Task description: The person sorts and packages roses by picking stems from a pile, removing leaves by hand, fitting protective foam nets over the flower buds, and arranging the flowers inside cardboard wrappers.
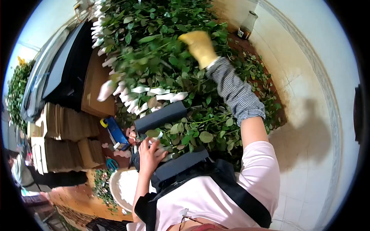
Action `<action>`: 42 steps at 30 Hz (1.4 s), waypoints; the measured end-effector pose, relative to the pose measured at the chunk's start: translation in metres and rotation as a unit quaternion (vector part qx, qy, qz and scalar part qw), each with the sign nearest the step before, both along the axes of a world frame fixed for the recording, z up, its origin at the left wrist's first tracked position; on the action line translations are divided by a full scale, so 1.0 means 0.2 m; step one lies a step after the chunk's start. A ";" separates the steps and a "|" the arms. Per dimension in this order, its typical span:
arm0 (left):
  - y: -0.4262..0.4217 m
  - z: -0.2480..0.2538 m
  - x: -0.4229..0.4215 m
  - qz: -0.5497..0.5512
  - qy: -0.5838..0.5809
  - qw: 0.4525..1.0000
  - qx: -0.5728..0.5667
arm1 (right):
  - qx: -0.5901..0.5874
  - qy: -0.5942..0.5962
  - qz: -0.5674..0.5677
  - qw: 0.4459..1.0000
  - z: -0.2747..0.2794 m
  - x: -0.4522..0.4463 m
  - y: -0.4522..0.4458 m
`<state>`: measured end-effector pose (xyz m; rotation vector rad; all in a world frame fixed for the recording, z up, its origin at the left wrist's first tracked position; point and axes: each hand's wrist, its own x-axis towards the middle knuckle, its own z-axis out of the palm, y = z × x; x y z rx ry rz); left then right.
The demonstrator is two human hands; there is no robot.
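My right hand (196,44), in a yellow glove with a striped sleeve cover, is closed round the stem end of a blurred leafy rose stem (154,50) above the pile. That stem's head, in a white net sleeve (106,90), points left. My bare left hand (150,156) rests with fingers spread at netted flower heads between two dark grey foam blocks (162,116) (182,164). Leafy stems (204,133) lie between the blocks. Behind them is a large pile of roses (173,23) with white-netted heads along its left side.
Stacked cardboard pieces (63,156) and a brown box (96,84) stand left. Near my left hand are a blue box (116,131), teal-handled scissors (112,164) and a white bucket (115,184). A glass bottle (247,25) stands by the tiled wall (304,154).
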<state>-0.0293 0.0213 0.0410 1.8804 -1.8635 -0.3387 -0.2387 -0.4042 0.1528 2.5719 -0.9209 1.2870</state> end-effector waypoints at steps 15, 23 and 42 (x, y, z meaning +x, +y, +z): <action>0.01 -0.10 0.02 0.000 0.054 0.997 -0.055 | 0.000 -0.297 -0.085 0.951 1.22 -0.78 0.60; 0.03 -0.28 0.08 -0.037 0.011 0.992 -0.123 | 0.302 0.176 0.068 0.935 0.42 -0.61 1.26; 0.04 -0.11 0.08 -0.050 0.019 0.998 0.036 | 0.241 0.059 -0.213 0.945 -0.73 -0.74 1.36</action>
